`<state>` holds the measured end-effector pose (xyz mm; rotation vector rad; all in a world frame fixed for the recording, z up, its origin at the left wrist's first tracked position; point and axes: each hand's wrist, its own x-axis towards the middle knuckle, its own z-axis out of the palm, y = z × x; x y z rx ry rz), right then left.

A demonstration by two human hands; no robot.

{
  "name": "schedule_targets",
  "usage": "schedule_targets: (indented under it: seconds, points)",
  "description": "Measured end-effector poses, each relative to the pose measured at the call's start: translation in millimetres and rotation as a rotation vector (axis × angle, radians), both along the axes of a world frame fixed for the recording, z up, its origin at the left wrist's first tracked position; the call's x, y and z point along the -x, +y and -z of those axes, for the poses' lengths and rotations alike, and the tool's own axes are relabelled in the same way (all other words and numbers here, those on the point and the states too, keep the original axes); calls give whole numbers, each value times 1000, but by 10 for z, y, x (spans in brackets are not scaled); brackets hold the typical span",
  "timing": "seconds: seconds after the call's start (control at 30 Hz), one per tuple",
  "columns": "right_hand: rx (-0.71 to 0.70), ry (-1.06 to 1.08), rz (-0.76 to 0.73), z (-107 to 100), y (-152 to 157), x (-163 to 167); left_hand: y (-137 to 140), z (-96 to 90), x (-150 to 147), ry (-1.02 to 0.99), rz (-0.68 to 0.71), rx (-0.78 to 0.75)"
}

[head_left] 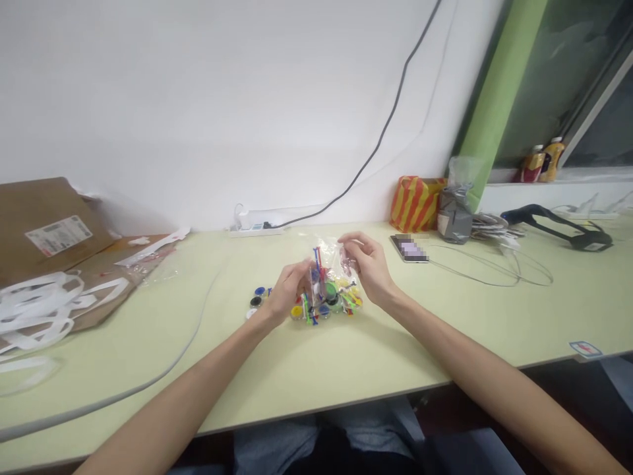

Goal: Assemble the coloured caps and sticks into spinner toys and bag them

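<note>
Clear bag (333, 254) was at my 12 o'clock, over the counter (306, 369), between both hands. Long axis looked roughly upright, top toward 12; crinkled film hid the exact tilt. Blue and red sticks (317, 258) at its left side ran near-parallel to that axis, upper ends toward 12.

Left grip (288, 287): fingers closed on the bag's left edge, at its 9. Right grip (368, 260): fingers bent in at the bag's 3, small gap to the thumb; couldn't tell if film was nipped there.

Lidded pots (297, 312) sat around the bag's 6 to 8. Phone (409, 249) lay at its 2, well apart, long axis 11 to 5.
</note>
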<state>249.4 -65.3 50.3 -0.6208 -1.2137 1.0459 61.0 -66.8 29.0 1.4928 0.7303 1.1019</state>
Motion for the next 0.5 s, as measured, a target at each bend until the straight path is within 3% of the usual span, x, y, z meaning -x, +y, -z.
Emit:
schedule_targets:
  seconds: [0.13,0.23,0.5]
  points:
    - [96,77,-144,-20,-59,35,-35,-116,28,42,-180,-192]
    - [116,78,-219,-45,-98,39,-70,-221,45,57,-195,-278]
    - [134,77,-176,-45,-84,36,-26,-218,64,-67,-205,-203]
